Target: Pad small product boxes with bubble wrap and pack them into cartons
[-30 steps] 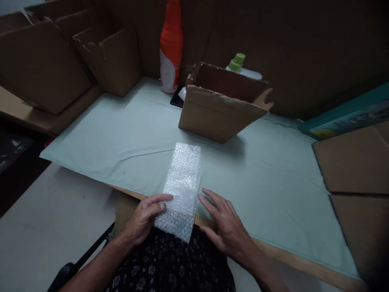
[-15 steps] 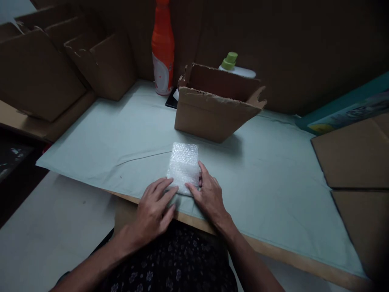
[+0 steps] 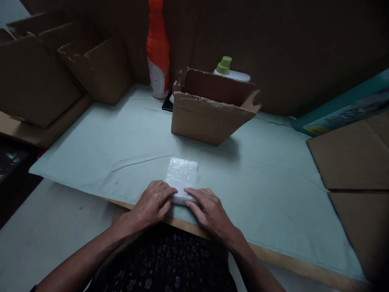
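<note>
A small bubble-wrap packet point(image 3: 182, 174) lies on the pale green cloth point(image 3: 267, 174) close to the table's front edge. My left hand point(image 3: 154, 200) grips its near left corner, with the fingers on top and the thumb low at the edge. At the near right corner, my right hand point(image 3: 208, 207) holds it between fingers and thumb. The near edge of the wrap looks folded or rolled over between the two hands. Whatever is inside the wrap cannot be made out.
An open cardboard box point(image 3: 209, 117) stands behind the packet. Beyond it are an orange bottle point(image 3: 158, 52), a green-capped white bottle point(image 3: 231, 73) and a dark flat object point(image 3: 167, 104). More cardboard boxes point(image 3: 39, 77) stand at left; cardboard point(image 3: 352, 158) and a teal box point(image 3: 349, 103) lie at right.
The packet has shifted slightly toward me and looks shorter, its near edge now bunched. My right hand has moved from its right side to the near corner; both hands have closed on it.
</note>
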`<state>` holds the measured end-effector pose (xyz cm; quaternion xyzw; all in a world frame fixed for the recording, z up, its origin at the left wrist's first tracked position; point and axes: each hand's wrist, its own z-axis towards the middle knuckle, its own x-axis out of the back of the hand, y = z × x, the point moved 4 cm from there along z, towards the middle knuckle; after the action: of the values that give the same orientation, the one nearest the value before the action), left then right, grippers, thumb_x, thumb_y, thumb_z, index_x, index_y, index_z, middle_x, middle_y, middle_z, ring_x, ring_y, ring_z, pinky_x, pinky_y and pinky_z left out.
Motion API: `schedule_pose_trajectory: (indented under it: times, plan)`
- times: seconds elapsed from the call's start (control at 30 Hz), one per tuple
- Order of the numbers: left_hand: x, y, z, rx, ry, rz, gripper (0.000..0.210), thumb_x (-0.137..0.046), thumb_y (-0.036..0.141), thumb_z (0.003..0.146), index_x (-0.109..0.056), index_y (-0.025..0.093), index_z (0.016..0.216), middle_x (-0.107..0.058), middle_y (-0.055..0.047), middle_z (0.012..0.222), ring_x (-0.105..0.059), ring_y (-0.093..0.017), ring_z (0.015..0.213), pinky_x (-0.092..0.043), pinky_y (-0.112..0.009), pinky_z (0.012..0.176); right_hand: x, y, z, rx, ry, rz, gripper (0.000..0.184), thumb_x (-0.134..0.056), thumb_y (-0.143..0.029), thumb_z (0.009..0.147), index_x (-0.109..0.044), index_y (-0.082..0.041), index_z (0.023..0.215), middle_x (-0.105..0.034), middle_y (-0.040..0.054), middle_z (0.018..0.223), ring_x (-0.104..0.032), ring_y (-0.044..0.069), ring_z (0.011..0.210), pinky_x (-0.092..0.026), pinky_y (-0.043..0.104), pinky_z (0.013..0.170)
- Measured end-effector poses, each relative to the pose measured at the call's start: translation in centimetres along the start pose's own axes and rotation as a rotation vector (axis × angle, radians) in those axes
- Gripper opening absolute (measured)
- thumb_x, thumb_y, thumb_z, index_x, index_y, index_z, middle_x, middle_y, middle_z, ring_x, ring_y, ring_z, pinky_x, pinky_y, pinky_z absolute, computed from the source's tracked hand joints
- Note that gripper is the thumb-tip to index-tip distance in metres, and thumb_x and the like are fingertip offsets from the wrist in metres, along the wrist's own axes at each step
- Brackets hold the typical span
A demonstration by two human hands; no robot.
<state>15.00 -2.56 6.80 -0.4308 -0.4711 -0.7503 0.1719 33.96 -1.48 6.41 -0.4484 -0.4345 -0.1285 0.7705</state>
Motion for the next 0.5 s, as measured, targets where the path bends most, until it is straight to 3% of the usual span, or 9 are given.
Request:
schedule_pose_trajectory:
  times: [0.07,0.2,0.3,0.4,0.5]
  plan:
    - [-0.1,0.0,-0.4,0.039,-0.025,-0.065,0.034,-0.051,0.006,0.089,-0.061,0.021,0.117,-0.071,-0.003,0.091,-0.062,-0.02,0.083,-0.051,-0.035,0.076,0.5,0.1,-0.6,-0.004,-0.004,0.032,0.027,-0.057,-0.025,0.1,-0.063,-0.02,0.125,-0.077,0.0063,0.111,-0.07,0.02,0.094,-0.055,0.037,0.083]
    - [-0.9,-0.5,0.8,0.105,0.0,0.023,0.034,-0.053,0.009,0.088,-0.061,0.018,0.12,-0.072,-0.007,0.097,-0.065,-0.023,0.087,-0.053,-0.038,0.08,2.2,-0.7,-1.5,0.012,0.223,-0.167,0.024,-0.06,-0.027,0.098,-0.065,-0.016,0.119,-0.072,0.0137,0.115,-0.066,0.025,0.102,-0.053,0.042,0.086]
    - [-1.4,-1.1,2.2,0.173,0.022,0.129,0.031,-0.054,0.01,0.088,-0.064,0.018,0.115,-0.069,-0.009,0.098,-0.065,-0.025,0.089,-0.054,-0.041,0.082,1.7,-1.8,-1.3,0.079,0.153,-0.27,0.025,-0.063,-0.026,0.095,-0.066,-0.017,0.118,-0.07,0.0149,0.119,-0.063,0.029,0.107,-0.05,0.046,0.091]
    - [-0.9,-1.2,2.0,0.266,0.178,0.036,0.028,-0.055,0.019,0.09,-0.065,0.019,0.116,-0.066,-0.011,0.104,-0.064,-0.026,0.095,-0.054,-0.043,0.086,0.4,-1.3,-0.3,0.079,0.038,-0.287,0.026,-0.062,-0.022,0.094,-0.067,-0.018,0.119,-0.071,0.0132,0.12,-0.063,0.029,0.109,-0.049,0.047,0.092]
    - [-0.4,-1.1,-0.2,0.486,0.398,-0.354,0.04,-0.061,0.033,0.089,-0.06,0.019,0.127,-0.065,-0.011,0.111,-0.064,-0.025,0.101,-0.054,-0.044,0.09,0.1,0.4,0.8,-0.024,0.081,-0.176,0.025,-0.058,-0.02,0.097,-0.067,-0.02,0.12,-0.075,0.01,0.115,-0.066,0.026,0.104,-0.051,0.045,0.091]
